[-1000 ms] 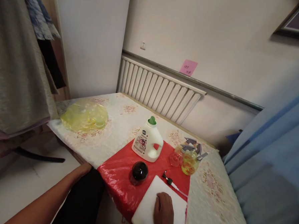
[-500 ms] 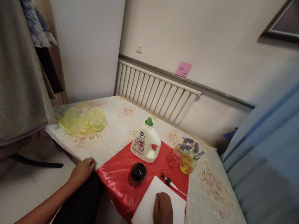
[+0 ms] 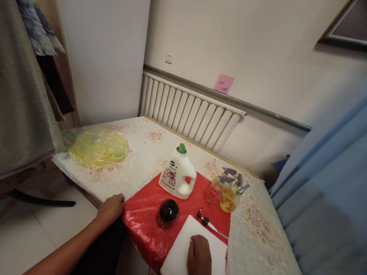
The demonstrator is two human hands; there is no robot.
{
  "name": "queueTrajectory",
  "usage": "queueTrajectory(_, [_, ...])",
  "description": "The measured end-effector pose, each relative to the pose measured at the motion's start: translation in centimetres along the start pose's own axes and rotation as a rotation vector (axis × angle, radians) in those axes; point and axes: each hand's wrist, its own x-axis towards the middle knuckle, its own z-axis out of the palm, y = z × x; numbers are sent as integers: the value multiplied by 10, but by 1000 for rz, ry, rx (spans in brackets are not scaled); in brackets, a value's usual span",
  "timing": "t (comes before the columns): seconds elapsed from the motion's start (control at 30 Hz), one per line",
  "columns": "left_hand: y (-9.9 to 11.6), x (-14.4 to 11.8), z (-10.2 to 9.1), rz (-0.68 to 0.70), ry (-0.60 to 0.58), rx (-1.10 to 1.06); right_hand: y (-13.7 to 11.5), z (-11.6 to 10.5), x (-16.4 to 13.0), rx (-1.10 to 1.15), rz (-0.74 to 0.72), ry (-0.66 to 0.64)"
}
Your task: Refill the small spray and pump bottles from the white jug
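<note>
R hand (image 3: pixel 199 259) lay flat, palm down on the white pad (image 3: pixel 179 258), fingers loose, not gripping, just pressing it to the red sheet (image 3: pixel 142 211). L hand (image 3: pixel 110 209) sat at the table's (image 3: pixel 132 167) near edge, fingers curled at the sheet's left corner; whether it pinched the plastic or only touched it, can't tell. The pad lay at the near end of the sheet, close to the person, partly hanging over the table edge.

Judgement on the step: w/ a slick plastic sheet under it, the pad would want even downward pressure from the flat palm, and the L hand keeping the sheet taut so nothing skids. Worth staying clear of the dropper (image 3: pixel 208 223) just beyond the pad's far corner, and the dark jar (image 3: pixel 168 212) to its left.

Orientation: pad's long axis ran from the near edge up toward the far right, roughly twd the spray bottles (image 3: pixel 228 191). Jug (image 3: pixel 178 174) stood upright behind, green cap up, handle facing right.
</note>
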Motion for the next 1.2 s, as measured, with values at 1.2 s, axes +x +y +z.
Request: queueTrajectory(1.2, [-2,-12,8,118,183,65,2,2,-1,5,-10,31])
